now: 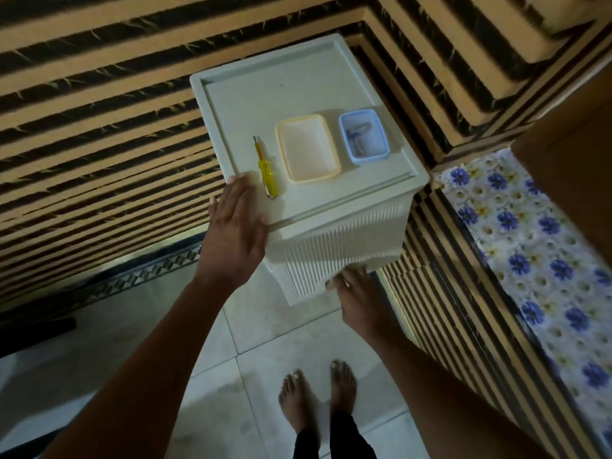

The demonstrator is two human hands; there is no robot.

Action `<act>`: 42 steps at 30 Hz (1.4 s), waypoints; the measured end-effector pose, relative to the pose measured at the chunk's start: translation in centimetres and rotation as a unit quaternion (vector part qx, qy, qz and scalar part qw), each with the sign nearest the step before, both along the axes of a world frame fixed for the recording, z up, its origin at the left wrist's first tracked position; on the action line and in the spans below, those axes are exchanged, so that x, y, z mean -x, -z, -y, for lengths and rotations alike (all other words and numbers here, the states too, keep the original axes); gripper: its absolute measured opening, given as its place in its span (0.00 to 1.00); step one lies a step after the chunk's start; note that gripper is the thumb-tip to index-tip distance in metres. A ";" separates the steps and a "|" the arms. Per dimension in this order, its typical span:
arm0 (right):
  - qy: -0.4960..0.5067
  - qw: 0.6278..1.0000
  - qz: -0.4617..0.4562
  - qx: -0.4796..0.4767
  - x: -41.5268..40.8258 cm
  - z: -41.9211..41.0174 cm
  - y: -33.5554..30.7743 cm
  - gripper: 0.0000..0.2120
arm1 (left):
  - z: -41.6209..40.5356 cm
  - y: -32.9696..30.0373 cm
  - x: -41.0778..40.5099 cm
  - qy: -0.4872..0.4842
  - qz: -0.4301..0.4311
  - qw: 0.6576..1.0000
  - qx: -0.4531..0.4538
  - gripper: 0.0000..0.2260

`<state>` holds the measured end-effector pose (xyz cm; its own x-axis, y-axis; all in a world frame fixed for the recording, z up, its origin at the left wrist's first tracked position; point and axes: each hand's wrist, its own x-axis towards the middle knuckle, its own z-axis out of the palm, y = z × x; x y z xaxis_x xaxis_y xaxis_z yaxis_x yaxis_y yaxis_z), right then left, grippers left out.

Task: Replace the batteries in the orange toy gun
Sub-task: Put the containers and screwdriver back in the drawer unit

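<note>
trouble could come from a tilt: the left hand (236, 223) lies flat and open on the pale ribbed plastic cabinet (334, 207), the right hand (359, 301) grips its lower front. just past the left fingertips, the yellow-handled screwdriver (266, 168), cream plastic tray (308, 149) and small blue plastic box (363, 136) could slide. no orange toy gun is in sight.

My left hand (236, 223) lies flat on the near left corner of the stool (298, 94). Just beyond my fingertips the screwdriver (265, 167) lies lengthwise, and past it the yellow tray (308, 149) and blue tray (363, 136) sit side by side, filling the near right part of the top. The far half stays bare. My right hand (357, 299) touches the ribbed side low down, with the striped wall (430, 260) close on its right.
</note>
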<state>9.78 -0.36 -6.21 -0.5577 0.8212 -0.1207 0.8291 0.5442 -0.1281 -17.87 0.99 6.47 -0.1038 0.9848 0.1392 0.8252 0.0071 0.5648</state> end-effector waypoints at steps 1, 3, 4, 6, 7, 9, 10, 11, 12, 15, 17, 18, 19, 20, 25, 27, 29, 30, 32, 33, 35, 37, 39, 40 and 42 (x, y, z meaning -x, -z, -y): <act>-0.013 0.998 -0.013 -0.057 -1.1 1.3 -0.5 0.21 | 0.0 -0.3 -0.2 0.003 -0.004 1.000 0.005 0.30; -0.028 0.989 -0.041 -0.140 -2.8 3.6 -1.5 0.13 | 0.0 -0.6 -0.1 0.005 -0.009 1.000 0.022 0.31; -0.023 0.986 -0.053 -0.157 -3.7 4.6 -2.3 0.11 | 0.0 -1.0 -0.1 0.010 -0.012 0.999 0.032 0.32; -0.015 0.984 -0.064 -0.166 -5.1 6.1 -3.7 0.12 | 0.1 -1.4 0.0 0.020 -0.027 0.998 0.055 0.34; -0.014 0.983 -0.064 -0.173 -5.6 6.6 -4.6 0.13 | 0.2 -1.5 0.1 0.027 -0.039 0.997 0.066 0.34; -0.008 0.978 -0.065 -0.198 -6.3 7.5 -6.3 0.17 | 0.3 -1.6 0.4 0.045 -0.062 0.994 0.081 0.34; -0.005 0.975 -0.065 -0.213 -6.7 7.6 -7.0 0.19 | 0.4 -1.6 0.5 0.058 -0.075 0.992 0.084 0.34; 0.001 0.973 -0.066 -0.222 -7.0 8.0 -7.7 0.18 | 0.6 -1.7 0.6 0.068 -0.087 0.990 0.087 0.34; 0.003 0.971 -0.067 -0.229 -7.2 7.9 -8.2 0.18 | 0.6 -1.8 0.7 0.074 -0.099 0.988 0.090 0.33; 0.022 0.964 -0.084 -0.252 -6.7 6.7 -9.2 0.17 | 0.7 -2.0 0.8 0.088 -0.127 0.983 0.101 0.34; 0.028 0.956 -0.113 -0.269 -5.5 4.8 -9.8 0.17 | 0.6 -2.3 0.7 0.088 -0.133 0.981 0.110 0.34; 0.019 0.953 -0.120 -0.277 -4.8 3.8 -10.2 0.17 | 0.6 -2.3 0.6 0.086 -0.132 0.981 0.109 0.34; 0.005 0.953 -0.120 -0.278 -4.0 2.8 -10.5 0.17 | 0.7 -2.2 0.6 0.086 -0.131 0.982 0.105 0.34; -0.013 0.954 -0.113 -0.276 -3.2 1.8 -10.7 0.18 | 0.6 -2.0 0.7 0.087 -0.128 0.983 0.100 0.34; -0.019 0.947 -0.119 -0.299 0.4 -2.3 -10.6 0.10 | 0.7 -1.1 0.8 0.075 -0.113 0.988 0.074 0.32; -0.012 0.938 -0.124 -0.325 1.6 -4.2 -10.4 0.07 | 0.6 -0.8 0.7 0.068 -0.107 0.990 0.065 0.32; -0.009 0.927 -0.126 -0.353 2.5 -5.7 -10.5 0.03 | 0.5 -0.7 0.7 0.062 -0.096 0.992 0.061 0.31; -0.006 0.922 -0.127 -0.366 2.8 -6.1 -10.7 0.06 | 0.5 -0.6 0.7 0.062 -0.092 0.992 0.058 0.31; -0.001 0.920 -0.124 -0.372 3.0 -6.4 -10.9 0.10 | 0.6 -0.6 0.7 0.062 -0.085 0.993 0.052 0.32; 0.003 0.923 -0.126 -0.364 3.0 -6.4 -11.0 0.09 | 0.6 -0.7 0.7 0.060 -0.080 0.994 0.051 0.32; 0.020 0.931 -0.134 -0.339 2.6 -6.0 -10.8 0.14 | 0.5 -0.8 0.5 0.051 -0.065 0.995 0.059 0.33; 0.037 0.940 -0.152 -0.302 1.9 -5.9 -10.8 0.21 | 0.1 -1.2 0.2 0.027 -0.038 0.997 0.068 0.33; 0.052 0.937 -0.205 -0.279 1.2 -6.3 -11.2 0.20 | -0.6 -2.2 -0.4 -0.002 -0.019 0.999 0.039 0.28; 0.073 0.932 -0.241 -0.260 1.0 -6.9 -11.6 0.18 | -1.1 -2.8 -0.8 -0.015 -0.022 1.000 0.010 0.24; 0.138 0.912 -0.323 -0.214 0.8 -8.5 -13.0 0.15 | -2.5 -4.0 -2.1 -0.050 -0.051 0.997 -0.042 0.17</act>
